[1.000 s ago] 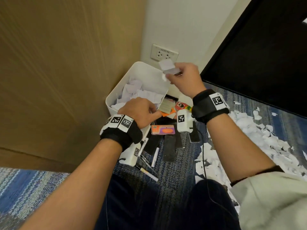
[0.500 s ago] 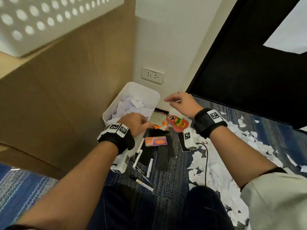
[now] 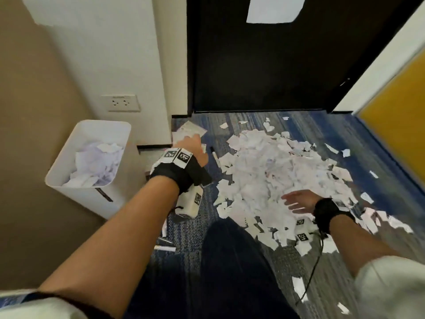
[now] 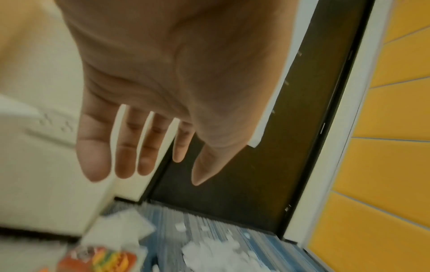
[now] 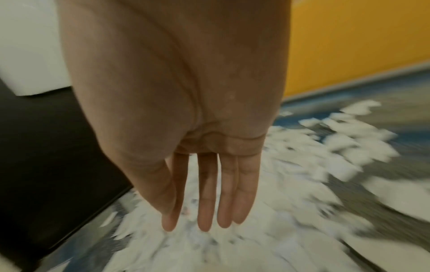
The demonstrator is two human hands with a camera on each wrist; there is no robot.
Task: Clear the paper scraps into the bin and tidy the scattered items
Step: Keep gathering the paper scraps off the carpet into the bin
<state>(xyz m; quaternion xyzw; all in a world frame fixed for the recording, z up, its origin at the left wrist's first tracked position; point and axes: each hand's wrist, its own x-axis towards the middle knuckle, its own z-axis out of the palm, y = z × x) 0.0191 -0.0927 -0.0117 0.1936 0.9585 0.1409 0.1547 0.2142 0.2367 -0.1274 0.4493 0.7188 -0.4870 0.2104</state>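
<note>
1. The left hand [image 3: 192, 147] is held out above the carpet [image 3: 287, 261] between the bin [image 3: 76, 180] and the scraps [image 3: 271, 171]. The left wrist view shows its palm flat and its fingers [image 4: 94, 156] straight and a little spread, with nothing in them.
2. The right hand [image 3: 299, 200] hangs low over the near right part of the scraps. Its fingers [image 5: 229, 193] are straight and side by side, and it too holds nothing. Whether the fingertips touch the paper cannot be told; the picture is blurred there.
3. The scraps lie in one broad white heap on the carpet in front of the door [image 3: 264, 65], with loose bits strewn round its edges.
4. The bin stands upright on the left, against the brown panel [image 3: 27, 134] and below the socket [image 3: 121, 103]. Crumpled paper [image 3: 96, 162] fills it partway.
5. A colourful card [image 4: 102, 259] lies on the carpet under the left hand, with sheets [image 3: 189, 132] by the wall corner just beyond it.
6. A pen [image 3: 164, 248] lies near the person's knee [image 3: 230, 261].
</note>
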